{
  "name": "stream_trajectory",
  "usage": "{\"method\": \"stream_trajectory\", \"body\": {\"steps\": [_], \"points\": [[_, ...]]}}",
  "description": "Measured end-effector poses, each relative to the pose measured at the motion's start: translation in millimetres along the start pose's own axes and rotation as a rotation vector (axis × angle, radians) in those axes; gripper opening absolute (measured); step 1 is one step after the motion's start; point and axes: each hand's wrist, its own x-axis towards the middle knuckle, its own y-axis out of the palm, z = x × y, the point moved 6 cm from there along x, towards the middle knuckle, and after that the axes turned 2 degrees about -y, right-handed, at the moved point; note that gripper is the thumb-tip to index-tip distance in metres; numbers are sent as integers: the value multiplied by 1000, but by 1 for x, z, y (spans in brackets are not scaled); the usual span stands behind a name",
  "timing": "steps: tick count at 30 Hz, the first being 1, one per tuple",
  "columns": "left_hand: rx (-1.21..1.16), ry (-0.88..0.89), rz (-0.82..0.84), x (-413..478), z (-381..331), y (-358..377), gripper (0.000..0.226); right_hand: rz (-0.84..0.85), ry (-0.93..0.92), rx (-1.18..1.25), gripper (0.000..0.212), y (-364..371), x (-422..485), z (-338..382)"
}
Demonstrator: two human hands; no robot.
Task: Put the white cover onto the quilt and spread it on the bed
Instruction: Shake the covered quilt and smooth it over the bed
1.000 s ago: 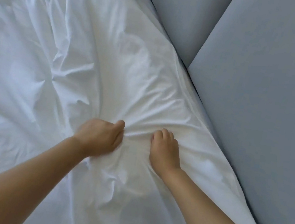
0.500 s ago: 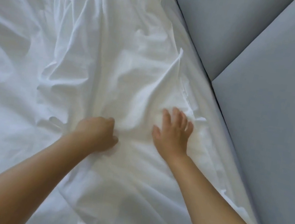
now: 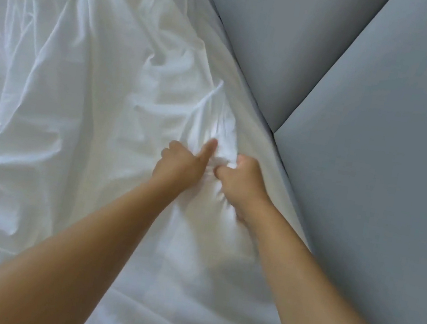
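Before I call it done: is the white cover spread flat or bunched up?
Bunched. The white cover lies in deep folds; left hand and right hand grip a gathered bit.

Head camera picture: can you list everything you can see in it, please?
crumpled white fabric cover: one, white, spread over the left and middle of the view, full of folds
smooth grey padded panels: two, grey, along the cover's right edge, meeting in a seam
bare forearms: two, reaching in from the bottom
left hand: one, fingers curled into the cover, thumb sticking out
right hand: one, gripping a bunch of the cover near the panels
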Motion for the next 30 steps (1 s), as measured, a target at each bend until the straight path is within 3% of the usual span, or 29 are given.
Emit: {"method": "stream_trajectory", "body": {"steps": [2,4,6,9,11,15,17,19,21,25,27,30], "points": [[-238,37,-79,-4,-23,-26,89,-99,-226,225,10,-37,-22,34],[-253,201,-251,-19,-46,-46,74,-128,-314,442,2,-69,-36,44],[27,301,-312,-29,-50,-32,76,-155,-173,498,7,-77,-21,15],[462,254,-48,-8,-6,44,91,-199,145,344,13,-58,19,-57],[533,210,72,6,22,72,91,-210,262,222,9,-46,36,-99],[554,235,23,17,34,78,88,-252,219,-109,25,-43,54,-112],[570,237,27,17,37,80,86,-163,266,-107,51,-38,55,-109],[566,225,56,16,36,81,83,-39,320,13,59,-29,52,-99],[431,229,49,13,28,72,76,20,283,245,42,-27,50,-77],[127,460,-234,-20,-13,30,83,-93,121,535,10,-64,42,-49],[250,522,-182,-32,-17,43,89,-196,134,470,8,-72,41,-65],[555,460,-7,-20,12,89,82,-364,191,224,12,-59,49,-103]]}}
